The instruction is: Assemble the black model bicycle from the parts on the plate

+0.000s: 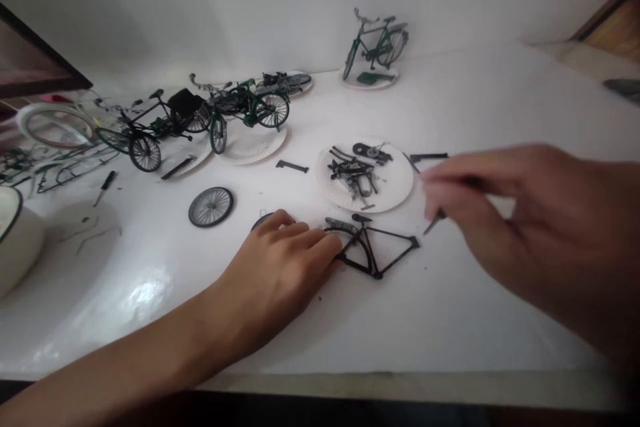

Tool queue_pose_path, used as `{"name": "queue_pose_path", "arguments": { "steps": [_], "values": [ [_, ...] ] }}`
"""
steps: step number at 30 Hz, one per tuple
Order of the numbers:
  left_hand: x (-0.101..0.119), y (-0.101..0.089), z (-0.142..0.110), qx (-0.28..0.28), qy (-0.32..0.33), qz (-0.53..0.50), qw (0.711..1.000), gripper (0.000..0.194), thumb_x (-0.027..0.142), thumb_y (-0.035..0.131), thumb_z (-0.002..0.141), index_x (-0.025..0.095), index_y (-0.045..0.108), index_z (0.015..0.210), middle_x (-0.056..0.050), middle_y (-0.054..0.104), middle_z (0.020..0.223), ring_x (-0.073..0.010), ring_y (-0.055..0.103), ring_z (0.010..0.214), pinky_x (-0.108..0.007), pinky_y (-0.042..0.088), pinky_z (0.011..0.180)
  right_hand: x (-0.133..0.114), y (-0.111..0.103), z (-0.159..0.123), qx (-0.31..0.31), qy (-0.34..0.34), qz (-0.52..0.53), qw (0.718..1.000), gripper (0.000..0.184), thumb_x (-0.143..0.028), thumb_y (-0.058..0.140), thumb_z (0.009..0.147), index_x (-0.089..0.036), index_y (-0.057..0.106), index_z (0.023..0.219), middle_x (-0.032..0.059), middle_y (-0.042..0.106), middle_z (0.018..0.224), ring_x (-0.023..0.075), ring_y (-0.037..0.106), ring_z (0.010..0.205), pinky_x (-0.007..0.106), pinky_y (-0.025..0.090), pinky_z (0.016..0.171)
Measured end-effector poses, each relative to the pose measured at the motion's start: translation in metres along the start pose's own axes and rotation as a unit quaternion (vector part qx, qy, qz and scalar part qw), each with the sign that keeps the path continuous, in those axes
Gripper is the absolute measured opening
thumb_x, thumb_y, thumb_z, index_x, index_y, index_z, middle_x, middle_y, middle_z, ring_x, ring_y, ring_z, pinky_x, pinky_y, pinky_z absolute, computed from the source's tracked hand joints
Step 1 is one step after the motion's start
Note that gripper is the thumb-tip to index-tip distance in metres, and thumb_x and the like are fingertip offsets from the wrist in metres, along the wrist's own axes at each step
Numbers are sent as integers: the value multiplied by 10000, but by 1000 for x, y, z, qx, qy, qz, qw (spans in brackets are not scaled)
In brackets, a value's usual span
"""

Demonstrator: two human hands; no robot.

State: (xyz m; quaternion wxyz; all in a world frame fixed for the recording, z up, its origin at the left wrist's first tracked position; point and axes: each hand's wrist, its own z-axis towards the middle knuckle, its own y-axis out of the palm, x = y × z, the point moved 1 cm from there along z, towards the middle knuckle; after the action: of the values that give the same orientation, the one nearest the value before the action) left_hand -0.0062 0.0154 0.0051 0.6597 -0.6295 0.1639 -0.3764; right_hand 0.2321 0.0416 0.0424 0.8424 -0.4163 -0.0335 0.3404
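A black model bicycle frame [397, 263] lies on the white table in front of me, a rear fender curving at its left end. My left hand [285, 260] is closed over that rear end, and its fingers hide part of it. Behind those knuckles peeks the dark rim of a wheel [263, 220]. Raised to the right of the frame, my right hand [505, 220] pinches a small screwdriver [434, 221], its thin tip pointing down and left, clear of the frame. Most of the handle is covered by the fingers.
A paper plate [327, 193] of small dark parts sits behind the frame. Left of it lie a loose spoked wheel [211, 207] and another screwdriver [106, 185]. Several model bicycles, including a green one [377, 47], stand at the back. A white basin [20, 240] is at left.
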Motion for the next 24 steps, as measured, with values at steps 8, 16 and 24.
{"name": "queue_pose_path", "arguments": {
  "steps": [8,16,24],
  "values": [
    [-15,-5,6,18,58,-29,998,253,300,446,1081,176,665,1097,-1,693,744,-144,613,622,-293,401,646,90,26,14,-99,180,-62,977,226,-389,570,962,-214,702,1017,17,662,677,166,533,552,324,391,580],
    [-28,-10,7,50,43,-39,997,263,322,471,1066,186,690,1117,-2,708,724,-123,634,589,-250,401,612,115,26,9,-201,294,-159,921,328,-415,547,931,-203,671,1148,112,752,895,291,649,821,358,385,638],
    [-26,-1,9,12,57,-61,996,185,293,533,1033,187,683,1046,9,691,685,-124,600,558,-252,381,577,97,31,8,-105,214,-151,959,328,-312,494,971,-140,624,1217,147,752,1015,318,670,925,421,463,782]
  ]
}}
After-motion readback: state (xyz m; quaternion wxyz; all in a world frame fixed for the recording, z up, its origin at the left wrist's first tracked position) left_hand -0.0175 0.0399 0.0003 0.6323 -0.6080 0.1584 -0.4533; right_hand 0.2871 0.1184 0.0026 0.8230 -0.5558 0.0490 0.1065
